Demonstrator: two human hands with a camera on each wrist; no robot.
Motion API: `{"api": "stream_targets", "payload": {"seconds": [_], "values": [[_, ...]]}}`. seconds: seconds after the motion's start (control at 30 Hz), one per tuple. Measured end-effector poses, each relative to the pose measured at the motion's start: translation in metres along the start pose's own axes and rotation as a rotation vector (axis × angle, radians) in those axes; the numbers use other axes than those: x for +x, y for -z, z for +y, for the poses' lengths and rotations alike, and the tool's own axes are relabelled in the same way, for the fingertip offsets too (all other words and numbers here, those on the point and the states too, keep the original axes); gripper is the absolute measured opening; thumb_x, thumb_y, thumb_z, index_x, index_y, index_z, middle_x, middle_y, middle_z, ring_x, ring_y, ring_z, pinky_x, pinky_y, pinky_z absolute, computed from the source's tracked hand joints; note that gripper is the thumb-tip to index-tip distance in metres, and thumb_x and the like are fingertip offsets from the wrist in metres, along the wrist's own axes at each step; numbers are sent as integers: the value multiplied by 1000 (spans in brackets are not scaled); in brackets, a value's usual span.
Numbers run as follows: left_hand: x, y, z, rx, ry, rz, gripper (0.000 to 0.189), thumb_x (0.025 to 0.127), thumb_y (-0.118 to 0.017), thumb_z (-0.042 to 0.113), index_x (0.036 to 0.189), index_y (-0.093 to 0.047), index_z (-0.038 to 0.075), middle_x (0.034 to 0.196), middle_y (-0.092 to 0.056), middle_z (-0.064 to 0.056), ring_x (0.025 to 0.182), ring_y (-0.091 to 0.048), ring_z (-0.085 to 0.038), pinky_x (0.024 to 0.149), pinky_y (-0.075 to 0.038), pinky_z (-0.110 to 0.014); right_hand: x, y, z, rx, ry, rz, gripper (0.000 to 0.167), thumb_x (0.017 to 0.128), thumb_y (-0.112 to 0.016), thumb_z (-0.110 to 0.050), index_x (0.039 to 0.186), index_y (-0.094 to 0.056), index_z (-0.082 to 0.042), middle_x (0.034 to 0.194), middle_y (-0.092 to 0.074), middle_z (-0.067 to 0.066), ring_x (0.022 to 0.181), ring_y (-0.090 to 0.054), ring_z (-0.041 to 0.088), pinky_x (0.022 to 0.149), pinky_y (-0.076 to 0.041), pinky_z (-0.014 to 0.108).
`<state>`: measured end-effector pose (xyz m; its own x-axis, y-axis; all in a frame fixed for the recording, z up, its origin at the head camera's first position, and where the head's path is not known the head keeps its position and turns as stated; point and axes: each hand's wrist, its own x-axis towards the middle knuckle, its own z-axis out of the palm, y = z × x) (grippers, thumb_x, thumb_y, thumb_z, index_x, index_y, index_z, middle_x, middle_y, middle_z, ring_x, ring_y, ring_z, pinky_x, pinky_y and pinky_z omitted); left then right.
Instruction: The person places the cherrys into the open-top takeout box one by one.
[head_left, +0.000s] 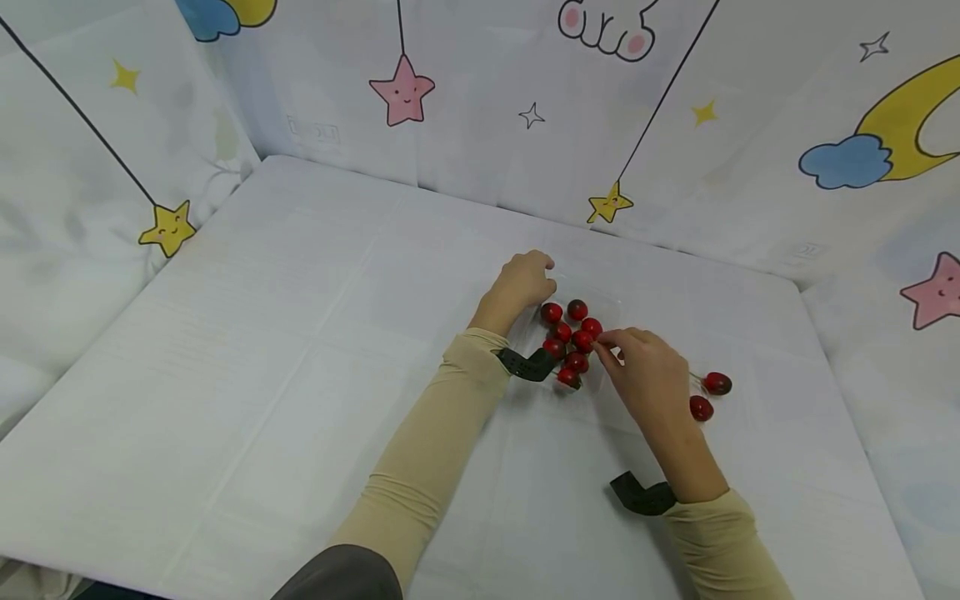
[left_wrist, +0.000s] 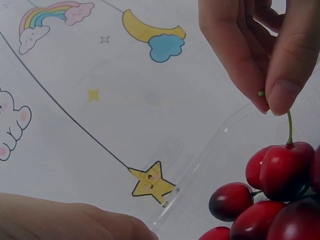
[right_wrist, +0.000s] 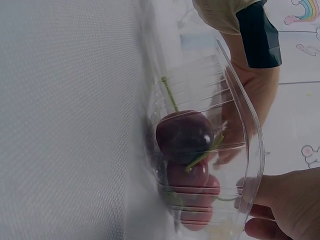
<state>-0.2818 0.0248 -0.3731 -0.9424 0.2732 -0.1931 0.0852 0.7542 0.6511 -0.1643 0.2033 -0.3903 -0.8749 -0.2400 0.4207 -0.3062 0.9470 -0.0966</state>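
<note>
A clear plastic container (right_wrist: 252, 120) holds several dark red cherries (head_left: 576, 362) with green stems. My left hand (head_left: 521, 282) is at its far left side, fingers bent at the rim; in the left wrist view the left hand (left_wrist: 75, 220) meets the clear edge. On the other side, my right hand (head_left: 647, 371) pinches a green cherry stem (left_wrist: 290, 127) between thumb and finger. The cherry on that stem (left_wrist: 286, 170) sits among the others. Part of the right hand (right_wrist: 295, 202) shows over the rim in the right wrist view.
Two more cherries, one (head_left: 717, 383) behind the other (head_left: 701, 408), lie on the white-covered table (head_left: 262, 358) right of the right hand. A white curtain with cartoon stars and moons (head_left: 480, 142) stands along the table's back edge.
</note>
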Motion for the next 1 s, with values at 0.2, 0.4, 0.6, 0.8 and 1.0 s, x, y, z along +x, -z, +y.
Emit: {"api": "stream_targets", "payload": {"seconds": [0.2,0.4,0.6,0.8,1.0], "values": [[0,0,0,-11,-4,-2,41,95,-51,20,136,-52,11,136,-55,-7,123,-53,-24,101,-44,-39,-1,-2,0,-3,5,-4,17,82,-75,-20,94,-74,-8,88,-74,12,72,-65,26,54,-53,38],[0,1,1,-2,5,-20,42,96,-51,21,137,-50,12,138,-54,-6,124,-52,-23,101,-44,-38,-1,-3,-1,-9,2,-28,18,81,-76,-20,95,-75,-9,88,-74,12,72,-65,26,53,-53,37],[1,2,1,4,2,-35,43,96,-50,21,138,-50,11,139,-53,-7,125,-52,-24,101,-44,-37,-1,-4,-2,-16,-4,-58,20,80,-76,-21,97,-76,-9,90,-74,13,74,-65,27,55,-54,38],[1,1,1,7,1,-31,43,96,-50,21,138,-50,11,139,-53,-7,124,-52,-24,101,-44,-37,-1,-4,-4,-18,-11,-73,19,80,-77,-21,95,-77,-9,91,-74,12,77,-66,28,58,-55,39],[2,1,1,14,-3,-28,43,96,-50,21,137,-50,11,138,-54,-6,122,-54,-23,99,-45,-37,-1,-4,-4,-19,-3,-90,18,80,-77,-22,94,-77,-11,90,-71,9,77,-64,25,59,-55,39]]}}
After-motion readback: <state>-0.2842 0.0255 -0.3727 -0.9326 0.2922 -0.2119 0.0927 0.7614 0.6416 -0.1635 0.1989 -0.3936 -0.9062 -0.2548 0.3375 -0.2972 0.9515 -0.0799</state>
